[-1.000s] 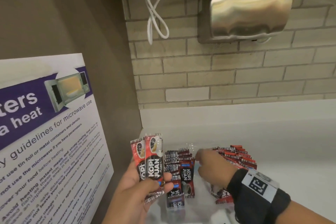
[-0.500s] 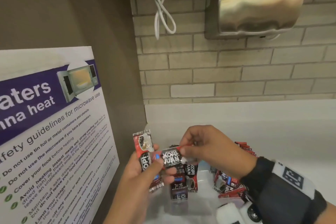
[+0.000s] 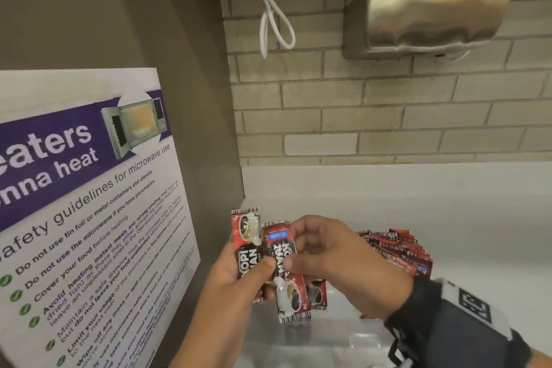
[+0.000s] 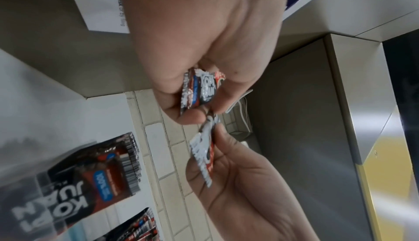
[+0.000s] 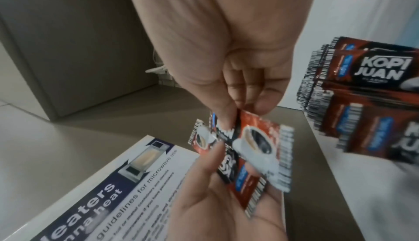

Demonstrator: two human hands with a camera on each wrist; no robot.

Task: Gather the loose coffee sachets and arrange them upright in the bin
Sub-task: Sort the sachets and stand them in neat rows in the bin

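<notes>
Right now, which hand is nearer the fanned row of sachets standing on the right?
Right. The right hand is just left of the row of sachets; the left hand is farther left, beyond it.

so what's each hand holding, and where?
Left hand grips one upright sachet mid-body; right hand pinches the inverted sachet around its middle.

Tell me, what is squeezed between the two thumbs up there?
A coffee sachet, turned upside down, sits between the left hand thumb and the right hand thumb. The head view shows it best. Another sachet stands upright beside it.
</notes>
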